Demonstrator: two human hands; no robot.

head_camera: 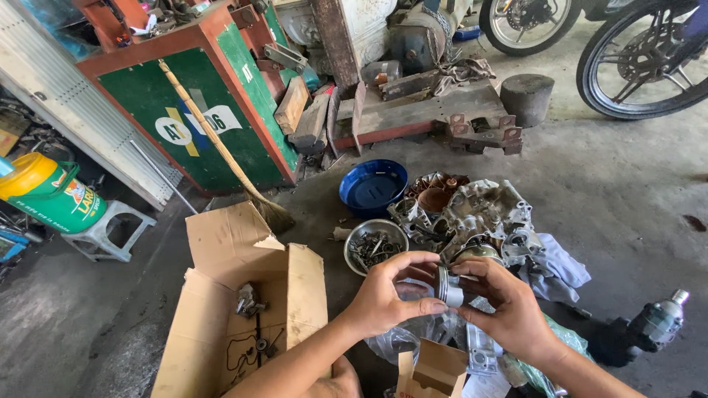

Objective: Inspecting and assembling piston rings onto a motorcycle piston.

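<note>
Both of my hands meet in the lower middle of the head view, holding a small silvery cylindrical metal part with grooved rings, like a piston. My left hand grips its left side with thumb below and fingers curled over the top. My right hand pinches its right side. Just beyond the hands lies a grey metal engine casing on the concrete floor. A steel bowl of small bolts and parts sits just beyond my left hand. Under my hands are clear plastic wrap and a small open carton.
An open cardboard box with small parts lies at lower left. A blue basin, a broom, a green and red cabinet, a white cloth, a power tool and motorcycle wheels surround the spot.
</note>
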